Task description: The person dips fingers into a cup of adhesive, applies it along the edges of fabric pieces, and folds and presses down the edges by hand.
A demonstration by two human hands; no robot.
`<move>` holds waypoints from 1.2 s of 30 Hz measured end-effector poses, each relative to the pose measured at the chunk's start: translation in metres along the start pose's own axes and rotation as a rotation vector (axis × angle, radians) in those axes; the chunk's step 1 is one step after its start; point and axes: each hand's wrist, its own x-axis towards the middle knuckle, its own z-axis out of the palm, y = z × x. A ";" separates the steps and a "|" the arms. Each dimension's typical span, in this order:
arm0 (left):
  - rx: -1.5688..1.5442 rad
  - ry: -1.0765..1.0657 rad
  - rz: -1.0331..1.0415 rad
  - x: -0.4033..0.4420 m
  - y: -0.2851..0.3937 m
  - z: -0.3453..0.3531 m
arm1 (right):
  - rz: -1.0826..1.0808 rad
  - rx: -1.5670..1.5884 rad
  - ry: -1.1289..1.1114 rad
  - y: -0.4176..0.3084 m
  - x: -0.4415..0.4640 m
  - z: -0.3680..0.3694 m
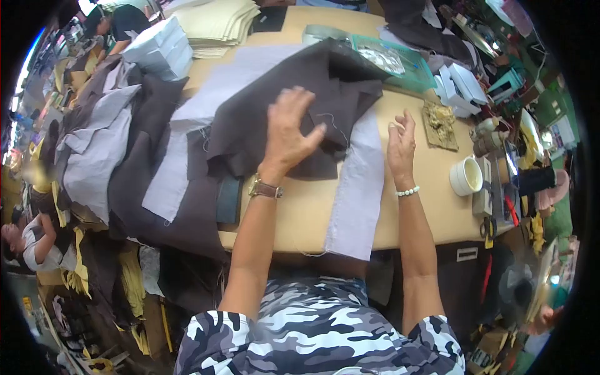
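My left hand (pixel 289 130), with a watch at the wrist, is over the dark brown fabric (pixel 250 119), its fingers spread and slightly blurred. Nothing is held in it. To the right, my right hand (pixel 401 145), with a beaded bracelet, is above the tan tabletop (pixel 300 219). Its fingers are partly curled but apart, with nothing between them. A pale lavender cloth strip (pixel 359 194) hangs over the table's front edge between my forearms. Another pale strip (pixel 169 181) lies left of the brown fabric. A loose thread rests on the brown fabric.
A white cup (pixel 466 176) stands at the right, near black scissors (pixel 489 230) and a crumbly yellowish block (pixel 440 125). Behind are a green tray (pixel 406 65) and stacked cream sheets (pixel 215 28). Draped fabric (pixel 100 150) covers the left side. A person (pixel 37 240) is at far left.
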 end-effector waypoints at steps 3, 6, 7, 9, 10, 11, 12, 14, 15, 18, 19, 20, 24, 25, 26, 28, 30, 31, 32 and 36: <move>0.468 0.011 -0.478 0.019 -0.024 -0.037 | 0.084 0.047 0.048 0.025 0.000 0.011; 0.528 -0.265 -0.806 0.034 -0.076 -0.069 | 0.044 0.012 -0.006 0.031 -0.007 0.016; 0.508 -0.384 -0.905 0.037 -0.088 -0.077 | 0.025 -0.007 -0.021 0.031 -0.007 0.017; 0.509 -0.412 -0.783 0.028 -0.098 -0.068 | 0.016 -0.007 -0.019 0.031 -0.006 0.017; 0.565 -0.359 -0.686 0.023 -0.095 -0.059 | 0.014 -0.012 -0.017 0.031 -0.005 0.018; 0.619 -0.310 -0.590 0.017 -0.094 -0.048 | 0.022 -0.011 -0.021 0.031 -0.004 0.018; 0.636 -0.289 -0.510 0.014 -0.093 -0.038 | 0.030 -0.013 -0.026 0.032 -0.003 0.018; 0.638 -0.268 -0.388 0.016 -0.085 -0.024 | 0.035 -0.017 -0.018 0.031 -0.005 0.018; 0.552 -0.296 -0.408 0.021 -0.070 -0.029 | 0.040 -0.010 -0.017 0.029 -0.005 0.018; 0.349 -0.188 -0.404 0.046 -0.070 -0.057 | 0.084 0.084 0.009 0.031 -0.005 0.011; 0.236 -0.086 -0.380 0.054 -0.086 -0.071 | 0.110 0.174 0.026 0.036 -0.004 0.011; 0.146 -0.050 -0.362 0.070 -0.079 -0.098 | 0.138 0.265 0.042 0.039 -0.003 0.012; 0.131 0.110 -0.458 0.133 -0.104 -0.243 | 0.190 0.257 0.054 0.025 -0.003 0.009; 0.252 0.178 -0.453 0.137 -0.116 -0.282 | 0.190 0.255 0.052 0.026 -0.003 0.009; 0.369 0.233 -0.469 0.137 -0.129 -0.319 | 0.190 0.252 0.048 0.027 -0.002 0.009; 0.565 0.294 -0.539 0.127 -0.157 -0.388 | 0.191 0.265 0.052 0.028 -0.002 0.010; 0.701 0.316 -0.639 0.108 -0.179 -0.437 | 0.192 0.260 0.057 0.026 -0.002 0.013; 0.737 0.318 -0.684 0.097 -0.189 -0.454 | 0.193 0.246 0.060 0.025 -0.002 0.013; 0.755 0.313 -0.717 0.087 -0.196 -0.466 | 0.194 0.230 0.063 0.024 -0.002 0.013; 0.783 0.308 -0.765 0.052 -0.205 -0.484 | 0.189 0.171 0.080 0.020 -0.002 0.012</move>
